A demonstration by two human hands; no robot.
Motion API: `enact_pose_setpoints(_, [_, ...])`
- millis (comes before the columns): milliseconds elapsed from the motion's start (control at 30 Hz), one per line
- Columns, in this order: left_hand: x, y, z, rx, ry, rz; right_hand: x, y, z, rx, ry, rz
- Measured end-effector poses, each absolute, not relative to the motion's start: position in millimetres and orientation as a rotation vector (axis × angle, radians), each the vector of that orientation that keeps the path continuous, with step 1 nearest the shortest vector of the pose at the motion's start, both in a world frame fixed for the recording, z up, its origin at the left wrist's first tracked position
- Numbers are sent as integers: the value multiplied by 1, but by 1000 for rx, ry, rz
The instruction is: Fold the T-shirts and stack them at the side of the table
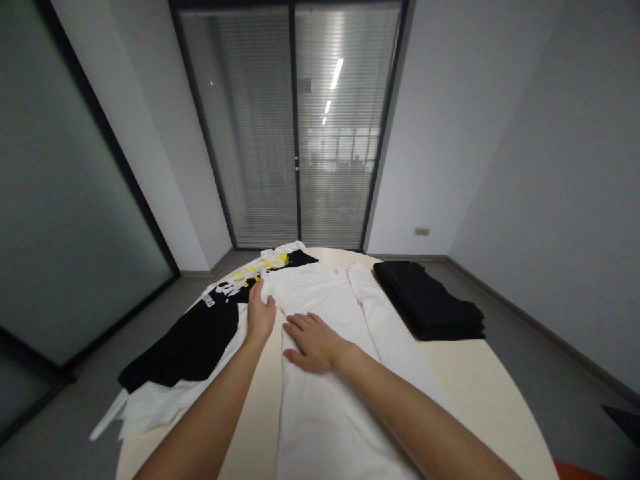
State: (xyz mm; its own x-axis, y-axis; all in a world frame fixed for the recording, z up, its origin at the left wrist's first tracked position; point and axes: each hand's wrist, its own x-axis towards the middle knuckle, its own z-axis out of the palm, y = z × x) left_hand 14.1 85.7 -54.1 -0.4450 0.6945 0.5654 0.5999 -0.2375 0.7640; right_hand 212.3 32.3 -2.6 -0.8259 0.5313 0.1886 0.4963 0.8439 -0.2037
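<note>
1. In the head view, a white long-sleeved garment [330, 407] lies spread down the middle of a pale, round-edged surface [475, 380]; its neck end is just short of the far edge, and its near end runs out of sight at the bottom.
2. A long strip of the same white cloth lies along its side facing the surface's right edge, marked off by a crease.
3. The left hand [261, 315] is at the garment's far shoulder, on the side toward the left edge, thumb parted from the fingers; whether they pinch the cloth, I cannot tell.
4. The right hand [314, 341] rests palm down on the garment, fingers loosely spread, gripping nothing.
5. A black and white printed garment [190, 347] with yellow lettering lies along the left edge, partly hanging over it.
6. Folded black cloth [427, 300] is stacked at the right edge, near the white garment.
7. Beyond the far edge are glass panels with blinds [265, 167].
</note>
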Motion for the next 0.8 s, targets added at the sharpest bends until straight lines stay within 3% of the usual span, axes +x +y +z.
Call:
enact_pose_setpoints(333, [31, 78, -42, 1975, 1615, 1739, 220, 34, -12, -780, -2662, 416])
enact_pose_setpoints(500, [41, 71, -43, 2256, 1421, 1450, 217, 38, -9, -1132, -2252, 392])
enact_pose_setpoints(800, [43, 53, -39, 2285, 1560, 1274, 227, 49, -18, -1343, -2066, 280])
